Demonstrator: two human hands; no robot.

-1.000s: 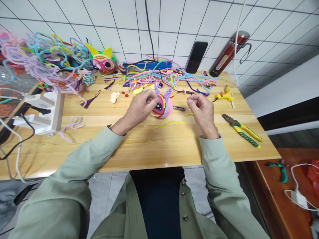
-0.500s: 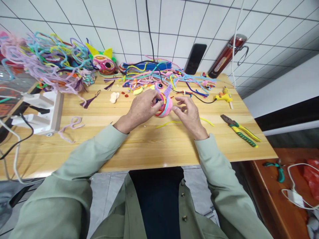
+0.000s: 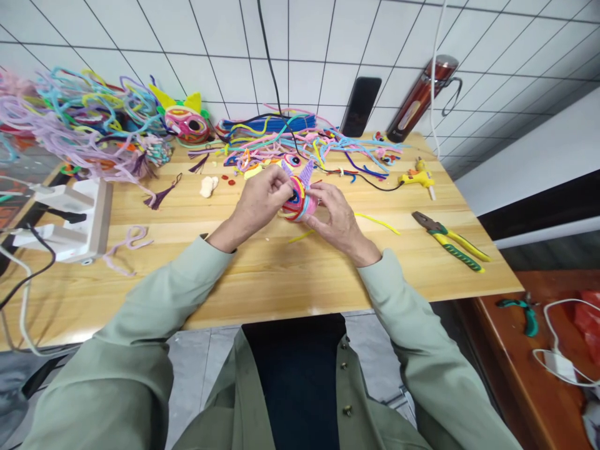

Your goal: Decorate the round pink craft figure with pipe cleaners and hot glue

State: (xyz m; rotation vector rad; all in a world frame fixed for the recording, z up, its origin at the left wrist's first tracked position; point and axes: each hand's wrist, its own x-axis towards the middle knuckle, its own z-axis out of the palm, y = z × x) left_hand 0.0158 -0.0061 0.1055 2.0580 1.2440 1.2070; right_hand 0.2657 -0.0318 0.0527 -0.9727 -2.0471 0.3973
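Between my hands, above the wooden table, is a small pipe-cleaner animal head (image 3: 305,205) in pink, red, yellow and light blue, with purple pointed ears and a dark blue eye. My left hand (image 3: 263,199) pinches at its left side, fingertips at the eye; what lies between them is too small to make out. Around the right side curl the fingers of my right hand (image 3: 336,220), gripping the head. A yellow pipe cleaner (image 3: 379,223) lies on the table, partly under my right hand.
Behind my hands lies a pile of colored pipe cleaners (image 3: 276,140). A yellow glue gun (image 3: 419,178) and pliers (image 3: 450,240) are on the right. A phone (image 3: 360,106) and a red flask (image 3: 419,100) lean by the wall. A power strip (image 3: 91,219) sits left, near a finished-looking pink head (image 3: 187,122).
My right hand has closed in from beside the head to grip its right side. The head has turned so more of its eye shows. The camera view has shifted slightly.
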